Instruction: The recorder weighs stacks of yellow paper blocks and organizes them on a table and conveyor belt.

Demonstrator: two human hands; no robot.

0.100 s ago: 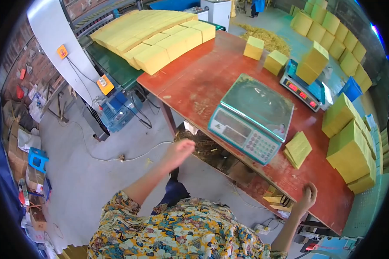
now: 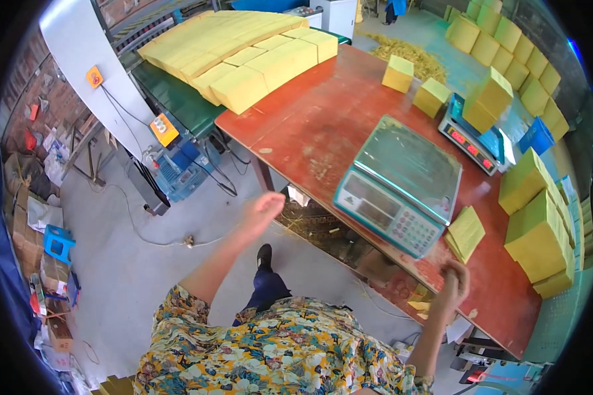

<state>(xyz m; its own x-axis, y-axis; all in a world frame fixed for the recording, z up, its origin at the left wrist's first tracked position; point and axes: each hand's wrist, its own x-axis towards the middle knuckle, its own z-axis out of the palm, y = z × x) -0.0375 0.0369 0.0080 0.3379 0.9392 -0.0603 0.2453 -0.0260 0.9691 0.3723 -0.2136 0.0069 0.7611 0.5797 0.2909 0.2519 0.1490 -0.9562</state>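
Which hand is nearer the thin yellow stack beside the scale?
Right. The right hand is at the table edge just below the thin yellow stack; the left hand hangs off the table, beyond the scale.

yellow pad stack (image 2: 465, 232) | flat, slightly fanned | lying on red tabletop (image 2: 310, 118) near front edge | sitting just right of teal scale (image 2: 402, 184)

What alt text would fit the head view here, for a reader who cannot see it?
A person in a floral shirt stands at a red table, left hand raised empty off its edge, right hand at the near edge beside a green weighing scale. Yellow blocks cover the far end, and yellow stacks stand at the right.
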